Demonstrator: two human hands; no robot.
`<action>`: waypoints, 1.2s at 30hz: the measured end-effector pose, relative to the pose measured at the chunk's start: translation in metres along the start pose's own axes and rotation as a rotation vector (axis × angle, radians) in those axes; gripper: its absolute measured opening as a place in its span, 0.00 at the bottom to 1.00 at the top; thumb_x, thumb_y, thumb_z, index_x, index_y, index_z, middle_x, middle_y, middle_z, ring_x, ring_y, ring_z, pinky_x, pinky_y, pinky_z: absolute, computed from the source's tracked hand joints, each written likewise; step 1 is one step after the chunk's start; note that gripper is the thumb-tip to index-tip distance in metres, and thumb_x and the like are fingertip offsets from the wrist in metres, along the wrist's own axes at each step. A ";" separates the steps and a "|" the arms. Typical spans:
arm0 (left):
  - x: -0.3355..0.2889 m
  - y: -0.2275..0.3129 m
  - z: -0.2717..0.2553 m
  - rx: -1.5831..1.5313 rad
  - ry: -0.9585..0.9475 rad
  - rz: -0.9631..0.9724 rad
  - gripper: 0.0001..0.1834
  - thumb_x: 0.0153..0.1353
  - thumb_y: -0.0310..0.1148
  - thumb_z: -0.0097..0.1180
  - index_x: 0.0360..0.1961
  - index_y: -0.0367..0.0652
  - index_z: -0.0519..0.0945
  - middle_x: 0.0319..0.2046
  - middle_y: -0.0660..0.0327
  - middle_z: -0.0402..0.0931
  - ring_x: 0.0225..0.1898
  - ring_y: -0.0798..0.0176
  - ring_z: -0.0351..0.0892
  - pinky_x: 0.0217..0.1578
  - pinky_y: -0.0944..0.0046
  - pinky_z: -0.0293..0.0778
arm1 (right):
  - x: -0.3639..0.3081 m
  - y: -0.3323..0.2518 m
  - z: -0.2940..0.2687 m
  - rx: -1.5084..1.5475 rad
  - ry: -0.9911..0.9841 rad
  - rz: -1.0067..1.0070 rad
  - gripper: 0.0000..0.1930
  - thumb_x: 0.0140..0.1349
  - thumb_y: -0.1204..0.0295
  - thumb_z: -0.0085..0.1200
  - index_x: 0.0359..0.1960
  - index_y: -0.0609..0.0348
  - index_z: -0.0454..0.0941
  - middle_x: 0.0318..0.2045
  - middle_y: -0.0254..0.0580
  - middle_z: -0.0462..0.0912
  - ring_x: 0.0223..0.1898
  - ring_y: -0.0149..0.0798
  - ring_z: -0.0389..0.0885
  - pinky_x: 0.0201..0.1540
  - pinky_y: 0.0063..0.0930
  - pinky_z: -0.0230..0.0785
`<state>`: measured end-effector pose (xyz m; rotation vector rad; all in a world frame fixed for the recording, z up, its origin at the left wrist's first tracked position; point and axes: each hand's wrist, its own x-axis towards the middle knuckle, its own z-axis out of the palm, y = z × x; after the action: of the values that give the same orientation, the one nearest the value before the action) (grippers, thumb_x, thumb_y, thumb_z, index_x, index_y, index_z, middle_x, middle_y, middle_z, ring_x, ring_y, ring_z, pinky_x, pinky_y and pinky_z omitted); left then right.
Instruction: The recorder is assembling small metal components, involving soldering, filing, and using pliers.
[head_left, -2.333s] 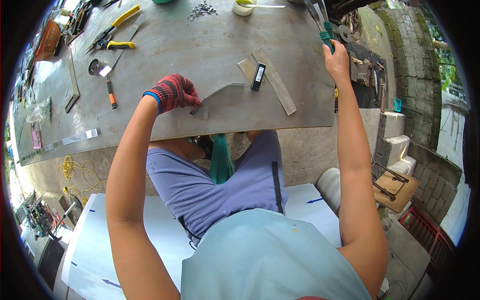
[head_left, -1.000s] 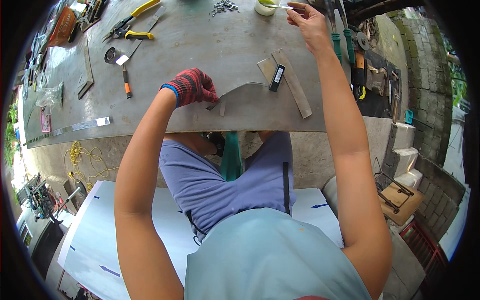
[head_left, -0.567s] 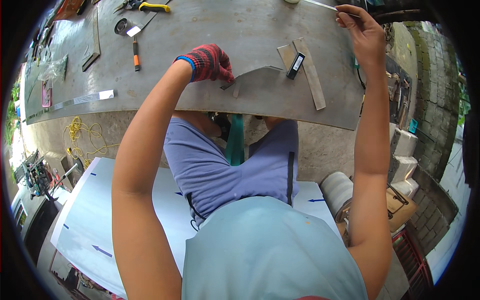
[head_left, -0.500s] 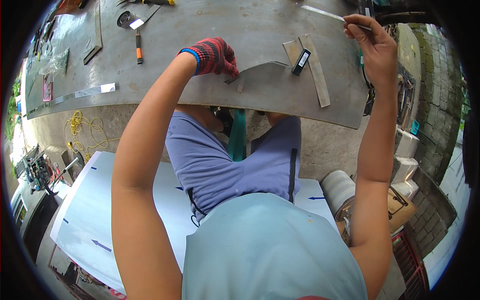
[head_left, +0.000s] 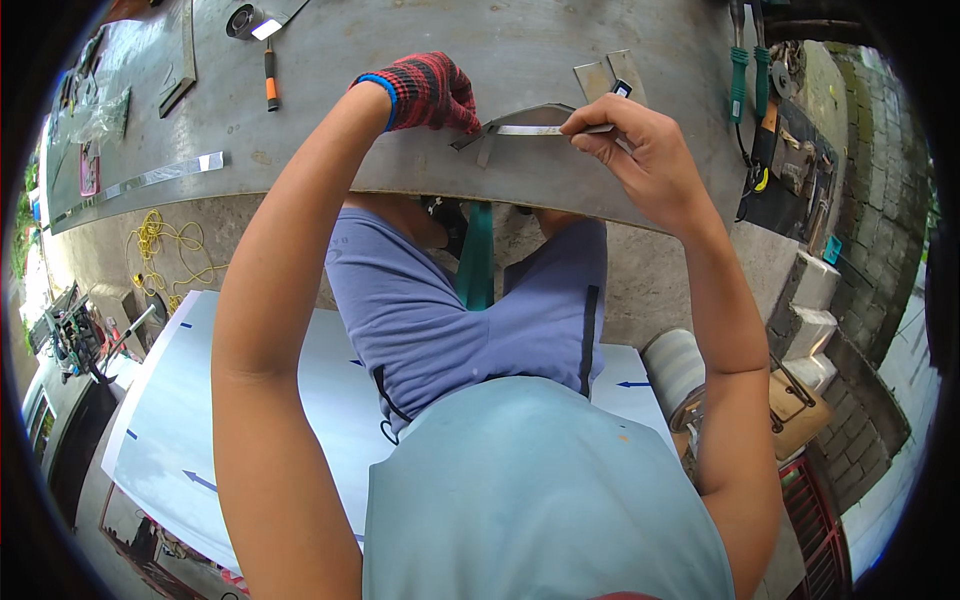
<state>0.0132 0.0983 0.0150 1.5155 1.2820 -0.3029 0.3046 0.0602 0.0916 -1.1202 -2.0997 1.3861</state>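
Observation:
My left hand [head_left: 430,92], in a red and black knit glove with a blue cuff, is closed at the left end of a thin, bent grey sheet-metal piece [head_left: 545,114] lying near the table's front edge. Bare fingers of my right hand [head_left: 645,150] pinch one end of a narrow, shiny metal strip [head_left: 528,130]. The strip points left over the bent piece, its free end close to my gloved fingertips. A small grey sliver [head_left: 486,152] shows just below that end. Whether the strip touches the bent piece, I cannot tell.
On the metal tabletop [head_left: 300,150], an orange-handled tool [head_left: 271,92], a tape roll [head_left: 240,20] and a long metal strip [head_left: 165,175] lie to the left. Flat metal pieces [head_left: 593,79] sit beyond my right hand. Green-handled cutters [head_left: 738,85] are at the right edge.
My right hand has come down and left from the upper right, bringing the shiny strip over the bent piece. My left hand stays at the piece's left end. The view has shifted slightly.

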 end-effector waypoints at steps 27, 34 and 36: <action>-0.001 0.003 -0.001 -0.003 0.005 0.005 0.18 0.55 0.48 0.75 0.40 0.48 0.90 0.26 0.62 0.85 0.30 0.64 0.82 0.39 0.59 0.78 | 0.011 0.012 -0.001 0.120 -0.014 0.083 0.07 0.70 0.77 0.60 0.46 0.66 0.84 0.36 0.39 0.88 0.40 0.29 0.85 0.46 0.24 0.77; -0.005 0.003 -0.001 -0.041 0.019 -0.006 0.15 0.56 0.43 0.76 0.37 0.45 0.90 0.25 0.62 0.84 0.29 0.67 0.81 0.37 0.62 0.78 | 0.003 -0.007 -0.081 0.193 0.100 0.017 0.07 0.72 0.79 0.57 0.48 0.66 0.85 0.37 0.33 0.88 0.43 0.27 0.85 0.47 0.21 0.77; -0.006 0.007 -0.001 -0.051 0.035 0.008 0.12 0.57 0.38 0.76 0.34 0.42 0.89 0.24 0.63 0.83 0.27 0.69 0.79 0.35 0.63 0.76 | 0.014 0.002 -0.113 0.068 0.261 -0.035 0.09 0.72 0.76 0.59 0.51 0.65 0.85 0.39 0.35 0.89 0.43 0.29 0.86 0.48 0.22 0.78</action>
<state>0.0161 0.0969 0.0232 1.4881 1.3011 -0.2373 0.3739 0.1372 0.1376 -1.1619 -1.8656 1.2131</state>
